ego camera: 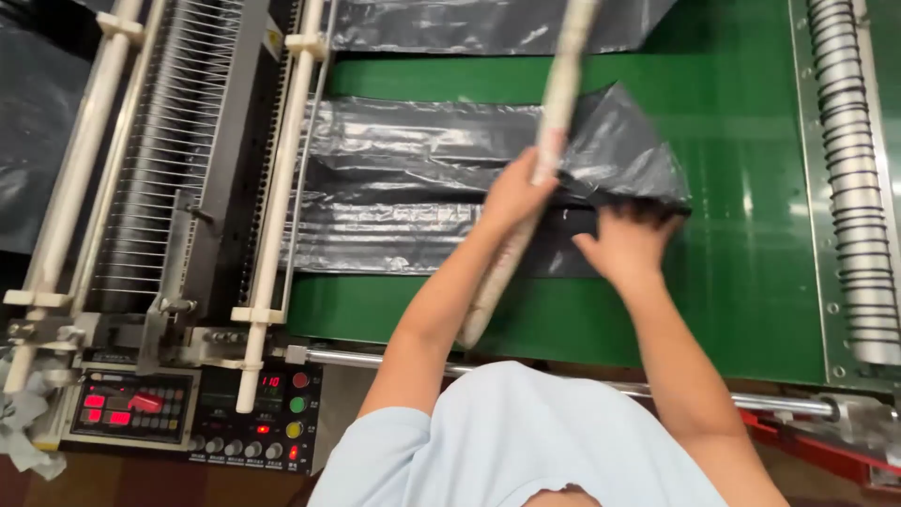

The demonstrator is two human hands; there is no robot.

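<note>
Hands are working over a green belt (732, 282) where black plastic bags (404, 178) are lying flat in a stack. The left hand (514, 192) is gripping a long pale stick (554, 122), its fingers curled shut around the shaft near the middle. The stick is tilting steeply, its upper end running out of the top of the view and its lower end pointing down toward the person's chest, crossing over the left forearm. The right hand (627, 246) is resting on the right end of the bags, palm down, fingers spread fairly wide and bent, their tips tucking under a lifted flap of plastic; whether they are pinching it I cannot tell. That flap is folding up and over toward the stick, so the right end of the bags is rising off the belt while the rest is staying flat, stretching left to a white bar (282, 188) at the belt's edge. Another dark sheet (469, 23) is lying at the top of the belt, apart from the stack.

Left of the bar, a rack of thin wires (178, 122) is running up the machine, with a second white bar (80, 150) beyond it. A control panel (188, 413) with red lit digits and coloured buttons is sitting at the lower left. A ribbed metal roller (854, 178) is standing along the belt's right side. The person is wearing a light blue shirt (507, 441).
</note>
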